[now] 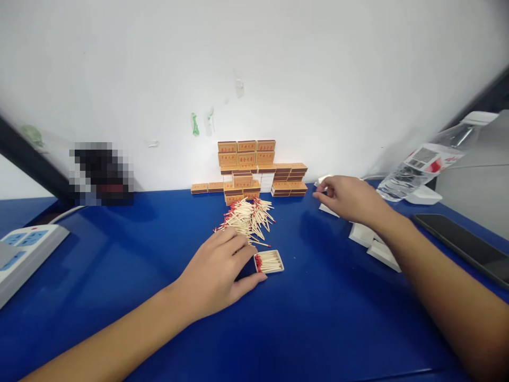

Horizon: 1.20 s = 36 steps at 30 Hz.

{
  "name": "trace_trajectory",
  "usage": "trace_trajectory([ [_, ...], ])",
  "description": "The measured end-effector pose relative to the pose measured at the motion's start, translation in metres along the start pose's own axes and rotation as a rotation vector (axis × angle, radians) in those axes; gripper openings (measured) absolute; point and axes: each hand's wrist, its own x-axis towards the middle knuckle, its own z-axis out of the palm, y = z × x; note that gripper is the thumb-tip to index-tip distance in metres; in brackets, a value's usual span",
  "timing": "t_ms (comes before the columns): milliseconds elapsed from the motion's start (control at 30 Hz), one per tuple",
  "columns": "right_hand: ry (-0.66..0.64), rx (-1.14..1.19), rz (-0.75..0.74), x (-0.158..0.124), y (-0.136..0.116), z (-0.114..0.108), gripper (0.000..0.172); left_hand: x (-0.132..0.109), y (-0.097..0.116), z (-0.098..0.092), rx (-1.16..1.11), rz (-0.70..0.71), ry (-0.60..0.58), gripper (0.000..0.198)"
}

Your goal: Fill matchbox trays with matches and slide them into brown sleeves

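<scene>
My left hand (220,273) rests on the blue table (310,318), fingers curled, its fingertips against a small white tray (269,261) filled with red-tipped matches. Just beyond it lies a loose heap of matches (248,218). My right hand (348,199) reaches to the right of the heap, fingers pinched on a white empty matchbox tray (324,208) at the far end of a row of such trays (376,244). A stack of orange matchboxes (250,167) stands against the wall behind the heap.
A white power strip (24,254) sits at the left edge with a cable running back. A clear plastic bottle (421,167) lies at the right rear, a dark phone (465,246) on the right. A white wall closes the back.
</scene>
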Motion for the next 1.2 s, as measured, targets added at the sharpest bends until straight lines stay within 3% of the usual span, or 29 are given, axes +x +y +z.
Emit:
trace_trajectory([
  [133,0.065,0.307,0.209,0.017,-0.021,0.012,0.033,-0.001,0.0,0.002,-0.008,0.005,0.0,0.028],
  [367,0.048,0.462,0.289,0.031,-0.018,0.031,0.037,-0.002,-0.001,0.003,-0.004,-0.012,0.005,0.035],
  [500,0.053,0.575,0.325,0.028,-0.017,0.024,0.041,-0.001,0.001,0.001,0.021,-0.011,0.05,0.046],
  [633,0.111,0.681,0.342,0.018,-0.018,0.003,0.037,0.001,0.0,-0.005,0.096,-0.023,0.171,0.046],
  [733,0.129,0.803,0.249,-0.005,-0.031,-0.012,0.039,0.003,-0.003,-0.01,0.143,-0.05,0.264,0.047],
  [767,0.098,0.925,0.151,-0.016,-0.04,-0.015,0.04,0.004,-0.005,-0.011,0.145,-0.064,0.281,0.048],
  [900,-0.242,1.197,-0.172,-0.062,-0.083,-0.019,0.043,0.006,-0.007,-0.013,0.098,-0.112,0.308,0.061],
  [1000,-0.402,1.229,-0.309,-0.081,-0.104,-0.02,0.039,0.006,-0.006,-0.014,0.045,-0.112,0.329,0.045],
  [1067,-0.413,1.224,-0.337,-0.085,-0.108,-0.02,0.038,0.005,-0.005,-0.014,0.014,-0.097,0.341,0.037],
  [1200,-0.376,1.199,-0.332,-0.083,-0.106,-0.021,0.038,0.005,-0.003,-0.015,-0.025,-0.077,0.361,0.052],
])
